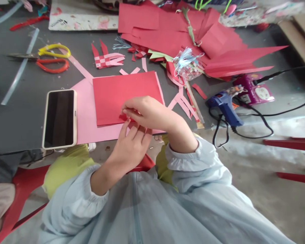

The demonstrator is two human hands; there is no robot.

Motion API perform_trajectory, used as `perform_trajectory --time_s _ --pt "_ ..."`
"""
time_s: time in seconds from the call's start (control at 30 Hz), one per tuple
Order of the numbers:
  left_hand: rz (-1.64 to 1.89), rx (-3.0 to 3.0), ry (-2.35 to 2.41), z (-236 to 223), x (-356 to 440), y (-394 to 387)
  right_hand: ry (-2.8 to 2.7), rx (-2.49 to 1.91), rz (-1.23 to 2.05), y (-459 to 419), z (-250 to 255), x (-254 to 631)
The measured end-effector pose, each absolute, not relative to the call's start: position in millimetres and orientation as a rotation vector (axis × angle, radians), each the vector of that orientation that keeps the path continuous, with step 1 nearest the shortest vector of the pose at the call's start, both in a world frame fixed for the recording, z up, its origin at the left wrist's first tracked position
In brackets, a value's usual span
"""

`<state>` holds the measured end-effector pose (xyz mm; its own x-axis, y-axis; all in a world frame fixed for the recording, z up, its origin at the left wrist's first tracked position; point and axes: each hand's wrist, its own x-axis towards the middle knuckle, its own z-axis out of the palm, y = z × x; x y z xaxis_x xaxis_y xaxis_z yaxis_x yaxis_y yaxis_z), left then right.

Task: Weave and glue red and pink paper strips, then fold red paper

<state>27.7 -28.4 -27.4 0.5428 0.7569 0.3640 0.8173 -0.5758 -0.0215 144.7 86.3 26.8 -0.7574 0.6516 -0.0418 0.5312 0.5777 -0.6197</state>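
A red paper sheet (122, 91) lies on a larger pink paper sheet (85, 112) at the table's front edge. My right hand (148, 112) rests over the red sheet's near edge, its fingers curled together; what they hold, if anything, is hidden. Just below it, my left hand (132, 144) stretches its fingers up over the pink sheet's near edge, the tips partly covered by my right hand. A phone (60, 118) with a dark screen lies on the left part of the pink sheet. Beyond the red sheet is a red-and-pink woven paper piece (105, 60) with loose strips.
Scissors (52, 59) and a clear glue stick (20, 66) lie at the left. Red paper sheets (167, 37) are heaped at the back. To the right are cut paper strips (183, 101), a blue glue gun (225, 106), its cable and a purple power socket (254, 88).
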Motion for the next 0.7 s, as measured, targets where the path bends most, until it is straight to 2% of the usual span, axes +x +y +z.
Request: perform_trajectory --time_s 0.3,0.7 --pt "-0.569 -2.479 -1.402 -18 10 -30 -2.527 -1.002 1.046 89 15 140" --pt "-0.509 -2.288 -1.588 -12 -37 -41 -2.574 -1.014 0.969 88 12 140"
